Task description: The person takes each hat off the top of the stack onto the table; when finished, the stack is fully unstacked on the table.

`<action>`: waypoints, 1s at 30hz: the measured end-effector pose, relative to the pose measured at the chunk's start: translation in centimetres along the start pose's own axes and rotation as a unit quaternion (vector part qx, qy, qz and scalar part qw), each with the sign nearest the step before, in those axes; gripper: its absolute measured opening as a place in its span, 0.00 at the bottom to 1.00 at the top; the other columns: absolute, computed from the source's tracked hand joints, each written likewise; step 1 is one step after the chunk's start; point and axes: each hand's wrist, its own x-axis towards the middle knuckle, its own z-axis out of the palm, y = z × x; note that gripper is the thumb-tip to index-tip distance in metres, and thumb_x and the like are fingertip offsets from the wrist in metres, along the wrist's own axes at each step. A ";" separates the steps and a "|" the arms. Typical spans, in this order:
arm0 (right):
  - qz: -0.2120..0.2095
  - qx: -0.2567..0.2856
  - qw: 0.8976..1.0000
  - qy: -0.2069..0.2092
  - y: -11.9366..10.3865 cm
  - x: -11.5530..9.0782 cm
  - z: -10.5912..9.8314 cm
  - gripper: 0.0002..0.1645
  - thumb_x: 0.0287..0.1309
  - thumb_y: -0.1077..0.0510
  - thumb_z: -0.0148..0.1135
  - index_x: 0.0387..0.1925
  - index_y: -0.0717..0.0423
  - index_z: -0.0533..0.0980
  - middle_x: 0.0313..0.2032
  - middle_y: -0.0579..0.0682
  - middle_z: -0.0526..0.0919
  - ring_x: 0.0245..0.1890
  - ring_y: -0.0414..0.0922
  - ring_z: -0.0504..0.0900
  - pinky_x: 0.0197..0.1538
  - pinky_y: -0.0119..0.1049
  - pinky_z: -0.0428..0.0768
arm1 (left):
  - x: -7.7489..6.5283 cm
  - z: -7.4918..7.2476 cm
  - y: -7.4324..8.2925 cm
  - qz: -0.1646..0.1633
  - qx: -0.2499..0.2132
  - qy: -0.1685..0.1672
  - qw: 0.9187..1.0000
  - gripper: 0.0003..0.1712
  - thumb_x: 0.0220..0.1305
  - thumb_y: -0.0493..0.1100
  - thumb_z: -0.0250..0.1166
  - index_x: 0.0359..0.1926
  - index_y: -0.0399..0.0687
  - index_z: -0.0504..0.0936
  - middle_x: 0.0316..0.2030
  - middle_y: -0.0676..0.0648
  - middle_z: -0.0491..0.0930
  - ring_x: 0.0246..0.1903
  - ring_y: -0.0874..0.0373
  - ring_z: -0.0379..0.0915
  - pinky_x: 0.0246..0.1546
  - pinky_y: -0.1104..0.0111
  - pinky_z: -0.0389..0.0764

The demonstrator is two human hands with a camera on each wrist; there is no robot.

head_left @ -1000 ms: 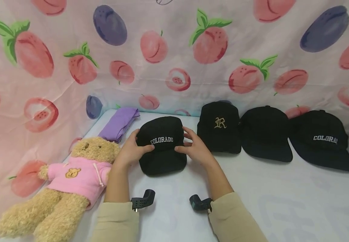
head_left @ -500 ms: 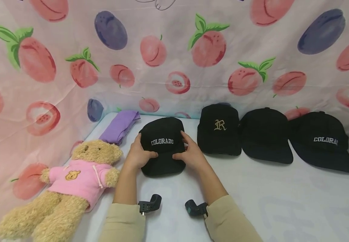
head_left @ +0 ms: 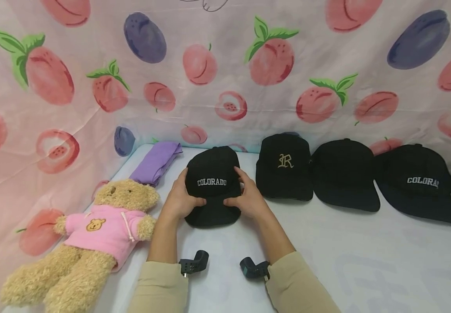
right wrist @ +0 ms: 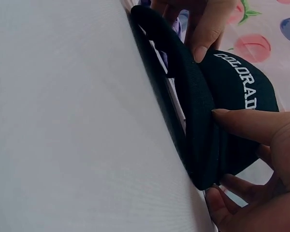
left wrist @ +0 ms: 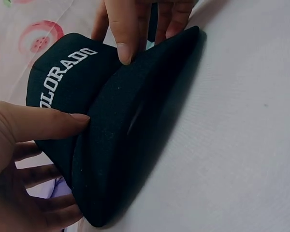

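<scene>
A black baseball cap point(head_left: 212, 167) with white COLORADO lettering sits on the white-covered surface, its brim toward me. My left hand point(head_left: 179, 199) grips its left side, and my right hand point(head_left: 250, 198) grips its right side. In the left wrist view, the left thumb point(left wrist: 53, 124) presses where the brim point(left wrist: 121, 116) meets the crown, while the other fingers go round the side. From the right wrist view, the right thumb point(right wrist: 246, 123) lies on the same seam, with fingertips at the brim's edge. A gap shows under the brim's middle; its ends are close to the surface.
Right of the held cap stand a black cap with a gold R point(head_left: 284, 167), a plain black cap point(head_left: 344, 174) and another lettered black cap point(head_left: 417, 182). A teddy bear point(head_left: 96, 230) in a pink top lies at left, near a folded purple cloth point(head_left: 156, 163). Fruit-print fabric point(head_left: 225, 65) hangs behind.
Both hands have shifted lower on the cap, thumbs moving from the crown down to the brim seam. The cap's crown now looks taller and rounder, and the cap sits slightly further right.
</scene>
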 end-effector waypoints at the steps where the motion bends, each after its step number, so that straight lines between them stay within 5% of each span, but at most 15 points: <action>1: -0.004 -0.002 1.000 0.000 0.0 0.0 0.0 0.62 0.50 0.67 0.75 0.82 0.42 0.54 0.75 0.61 0.61 0.72 0.64 0.67 0.73 0.60 0.66 | 0.0 0.0 0.0 0.000 0.000 0.001 1.000 0.64 0.54 0.36 0.75 0.83 0.45 0.44 0.79 0.32 0.52 0.78 0.36 0.50 0.78 0.44 0.53; 30: -0.042 -0.068 0.996 0.036 -0.4 -0.7 -0.4 0.64 0.49 0.60 0.79 0.82 0.39 0.53 0.77 0.58 0.59 0.72 0.58 0.66 0.75 0.58 0.64 | 0.2 0.9 1.1 0.007 0.037 0.016 0.999 0.63 0.56 0.42 0.74 0.84 0.51 0.44 0.79 0.35 0.51 0.75 0.27 0.50 0.74 0.37 0.58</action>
